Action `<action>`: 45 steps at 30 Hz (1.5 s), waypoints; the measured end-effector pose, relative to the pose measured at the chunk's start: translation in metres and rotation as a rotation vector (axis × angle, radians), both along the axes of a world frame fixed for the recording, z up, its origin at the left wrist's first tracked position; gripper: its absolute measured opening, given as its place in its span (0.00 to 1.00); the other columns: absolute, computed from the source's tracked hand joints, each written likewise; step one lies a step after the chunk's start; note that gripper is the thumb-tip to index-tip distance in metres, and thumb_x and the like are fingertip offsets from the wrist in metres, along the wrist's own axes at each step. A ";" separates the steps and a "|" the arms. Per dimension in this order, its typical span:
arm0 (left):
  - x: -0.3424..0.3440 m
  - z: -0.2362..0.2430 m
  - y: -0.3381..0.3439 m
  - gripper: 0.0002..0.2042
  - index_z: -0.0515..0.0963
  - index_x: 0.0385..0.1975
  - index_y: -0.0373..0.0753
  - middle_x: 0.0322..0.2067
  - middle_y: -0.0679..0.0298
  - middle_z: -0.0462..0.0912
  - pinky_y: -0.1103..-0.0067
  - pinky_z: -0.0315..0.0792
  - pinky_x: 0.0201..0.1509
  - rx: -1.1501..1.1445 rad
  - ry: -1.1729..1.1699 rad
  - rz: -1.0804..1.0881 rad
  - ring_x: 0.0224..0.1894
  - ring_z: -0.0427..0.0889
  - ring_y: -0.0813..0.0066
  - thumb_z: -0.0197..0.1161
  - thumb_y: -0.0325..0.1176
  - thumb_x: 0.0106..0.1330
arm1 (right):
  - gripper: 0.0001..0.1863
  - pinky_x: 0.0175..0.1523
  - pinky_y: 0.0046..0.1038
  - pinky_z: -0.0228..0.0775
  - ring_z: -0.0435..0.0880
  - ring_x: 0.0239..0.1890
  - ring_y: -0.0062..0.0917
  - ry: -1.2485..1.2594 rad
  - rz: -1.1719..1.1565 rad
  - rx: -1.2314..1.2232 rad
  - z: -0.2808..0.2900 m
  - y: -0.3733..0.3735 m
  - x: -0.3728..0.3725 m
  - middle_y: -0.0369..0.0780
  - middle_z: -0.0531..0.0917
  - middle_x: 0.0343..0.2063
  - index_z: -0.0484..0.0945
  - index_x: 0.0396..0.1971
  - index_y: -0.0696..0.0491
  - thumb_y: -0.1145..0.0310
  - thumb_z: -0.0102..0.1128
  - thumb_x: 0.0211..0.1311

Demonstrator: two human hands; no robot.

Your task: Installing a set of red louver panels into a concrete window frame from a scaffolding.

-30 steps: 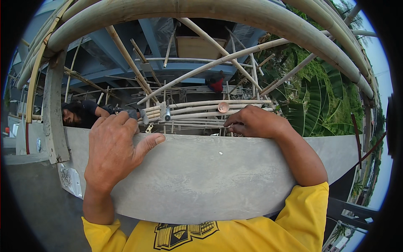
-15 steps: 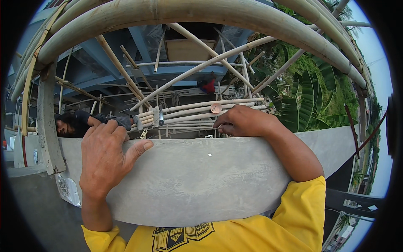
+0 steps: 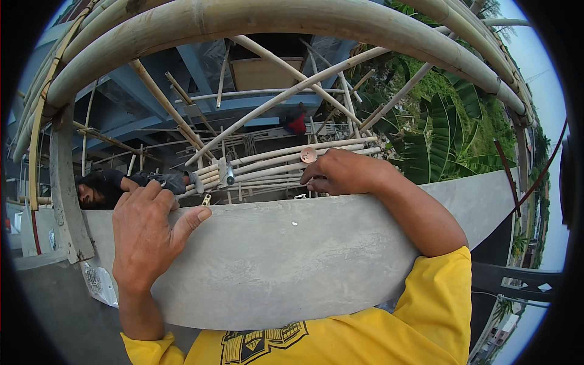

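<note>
A large grey board [image 3: 261, 267] spans the space in front of my body. My left hand [image 3: 146, 237] grips its far edge at the left, fingers bent over the edge and thumb stretched along the near face. Just right of that thumb, a small metal fitting with holes [image 3: 206, 200] shows at the edge. My right hand [image 3: 347, 172] reaches past the far edge, its fingers curled downward and pinched close together. Whatever is between them I cannot make out. Below its fingertips, a small whitish bit [image 3: 300, 196] sits at the board's edge.
Thick bamboo poles [image 3: 292, 24] arch across the front. Lower bamboo platforms [image 3: 274, 160] lie far below. A person in dark clothes [image 3: 109, 185] is beyond the board at left, another in red [image 3: 296, 123] deeper down. A plastic bag of small pieces [image 3: 99, 283] lies at left; banana leaves [image 3: 438, 134] grow right.
The view has turned slightly, so the background sits a little further left. Both hands keep nearly the same places at the board's edge, the right fingers bent a little lower.
</note>
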State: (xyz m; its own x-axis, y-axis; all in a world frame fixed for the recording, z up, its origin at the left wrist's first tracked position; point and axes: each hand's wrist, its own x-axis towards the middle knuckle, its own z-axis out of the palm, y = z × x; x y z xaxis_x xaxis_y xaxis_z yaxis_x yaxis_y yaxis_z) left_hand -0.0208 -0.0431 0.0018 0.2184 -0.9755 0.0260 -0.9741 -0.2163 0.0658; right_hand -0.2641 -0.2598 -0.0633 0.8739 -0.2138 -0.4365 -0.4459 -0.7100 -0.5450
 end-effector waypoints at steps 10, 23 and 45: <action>0.001 0.001 -0.001 0.28 0.82 0.23 0.35 0.25 0.58 0.76 0.66 0.68 0.41 0.100 0.066 0.079 0.33 0.77 0.65 0.62 0.61 0.60 | 0.13 0.51 0.36 0.73 0.85 0.41 0.39 -0.001 -0.003 0.005 0.000 0.000 0.000 0.45 0.86 0.37 0.83 0.44 0.54 0.67 0.57 0.63; 0.001 0.002 -0.001 0.29 0.82 0.23 0.35 0.25 0.58 0.76 0.66 0.67 0.42 0.095 0.059 0.079 0.33 0.77 0.65 0.62 0.62 0.61 | 0.13 0.51 0.38 0.73 0.84 0.41 0.41 -0.031 0.007 -0.004 -0.003 0.000 0.000 0.47 0.86 0.36 0.83 0.44 0.54 0.68 0.57 0.62; 0.003 0.000 0.000 0.28 0.82 0.23 0.35 0.24 0.59 0.76 0.66 0.67 0.40 0.065 0.063 0.051 0.32 0.75 0.66 0.62 0.61 0.61 | 0.13 0.52 0.37 0.73 0.84 0.41 0.41 0.004 0.002 0.019 0.004 0.000 0.001 0.47 0.86 0.37 0.82 0.45 0.55 0.68 0.58 0.62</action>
State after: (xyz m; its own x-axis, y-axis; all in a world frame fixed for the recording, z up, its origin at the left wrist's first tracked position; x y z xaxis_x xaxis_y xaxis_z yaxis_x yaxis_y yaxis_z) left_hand -0.0175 -0.0426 0.0014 0.2674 -0.9622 -0.0520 -0.9559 -0.2717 0.1112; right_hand -0.2627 -0.2601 -0.0597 0.8728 -0.2035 -0.4436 -0.4463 -0.7009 -0.5564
